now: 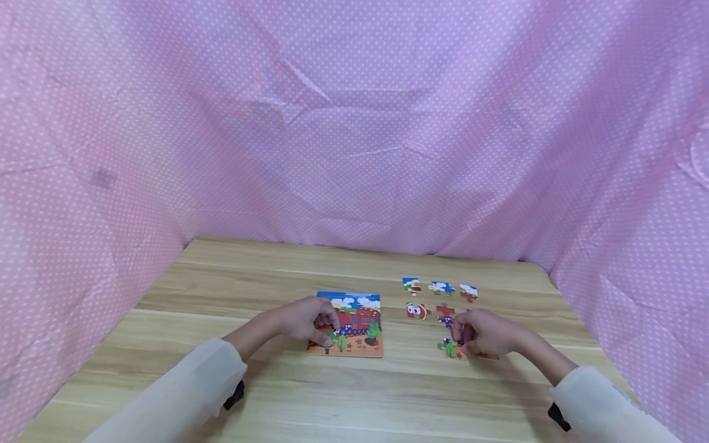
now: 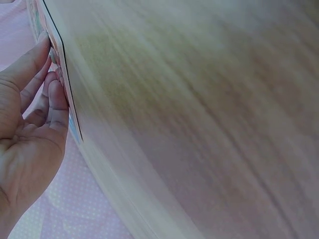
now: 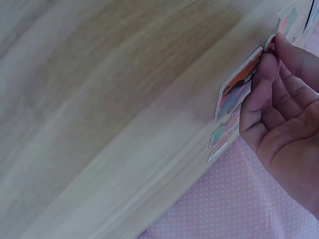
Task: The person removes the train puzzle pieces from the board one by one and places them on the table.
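My left hand (image 1: 310,320) reaches over the left side of a square picture puzzle (image 1: 360,352), its thumb and bent fingers at the picture's surface. In the left wrist view, a gap shows between the thumb (image 2: 39,52) and the fingers. The picture has clouds, a red vehicle and cacti on orange ground. My right hand (image 1: 487,332) pinches the edge of a puzzle piece (image 3: 269,43) between thumb and forefinger in the bottom row of loose pieces. Beside it lies a cactus piece (image 1: 450,350); an orange piece (image 3: 241,79) lies under the curled fingers. The hand hides parts of several pieces.
Loose pieces lie in rows on the right, including cloud pieces (image 1: 441,288) at the back and a piece with big eyes (image 1: 415,311). The wooden table (image 1: 354,394) ends at a pink dotted cloth (image 1: 354,154) on the back and sides.
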`<control>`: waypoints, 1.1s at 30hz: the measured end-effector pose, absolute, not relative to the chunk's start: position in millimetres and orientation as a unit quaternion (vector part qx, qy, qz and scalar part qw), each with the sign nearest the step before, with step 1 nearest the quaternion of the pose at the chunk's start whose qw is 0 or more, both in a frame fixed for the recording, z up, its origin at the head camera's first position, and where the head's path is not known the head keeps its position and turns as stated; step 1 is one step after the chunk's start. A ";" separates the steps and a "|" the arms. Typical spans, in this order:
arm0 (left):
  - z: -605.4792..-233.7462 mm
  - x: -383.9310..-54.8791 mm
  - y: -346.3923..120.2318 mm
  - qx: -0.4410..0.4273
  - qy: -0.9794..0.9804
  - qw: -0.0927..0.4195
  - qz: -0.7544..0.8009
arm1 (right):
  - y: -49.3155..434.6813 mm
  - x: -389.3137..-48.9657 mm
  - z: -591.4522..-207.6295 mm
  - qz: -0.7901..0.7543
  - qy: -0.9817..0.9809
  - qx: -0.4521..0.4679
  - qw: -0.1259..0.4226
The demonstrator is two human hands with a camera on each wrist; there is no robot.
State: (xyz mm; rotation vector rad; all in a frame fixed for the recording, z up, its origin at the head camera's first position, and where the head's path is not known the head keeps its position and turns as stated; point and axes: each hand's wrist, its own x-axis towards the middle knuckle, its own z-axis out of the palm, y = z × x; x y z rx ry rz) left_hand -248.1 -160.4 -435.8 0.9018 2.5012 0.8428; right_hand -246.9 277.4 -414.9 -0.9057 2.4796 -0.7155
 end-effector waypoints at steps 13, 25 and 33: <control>-433.2 -245.5 -157.8 0.326 0.881 0.171 0.297 | 276.8 -244.2 -413.5 -0.261 0.884 -0.332 0.200; -433.4 -246.4 -157.1 0.325 0.881 0.166 0.302 | 260.3 -248.6 -411.0 -0.280 0.878 -0.327 0.207; -430.2 -247.3 -156.7 0.332 0.874 0.168 0.313 | 235.5 -256.4 -406.3 -0.283 0.872 -0.354 0.184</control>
